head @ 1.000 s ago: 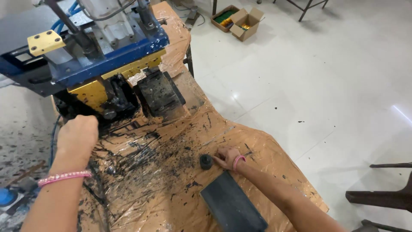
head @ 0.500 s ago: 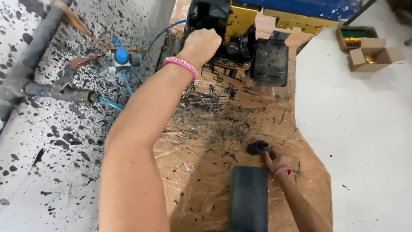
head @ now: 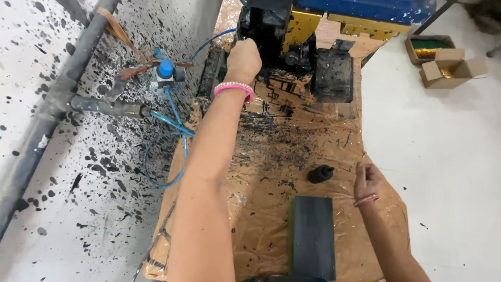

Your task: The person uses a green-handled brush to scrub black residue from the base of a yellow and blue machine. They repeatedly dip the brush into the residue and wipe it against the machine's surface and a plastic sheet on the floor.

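We are at the press (head: 271,31) step: our left hand (head: 242,60) is clenched on its dark front part, at the tabletop's (head: 271,156) far end. Our right hand (head: 367,180) rests loosely curled, holding nothing, just beside the black knob (head: 320,173). Next likely calls for a steady pull.

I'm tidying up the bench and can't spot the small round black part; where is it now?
In the head view, the small black part sits on the brown plastic sheet, just left of the right hand and just above the dark rectangular block.
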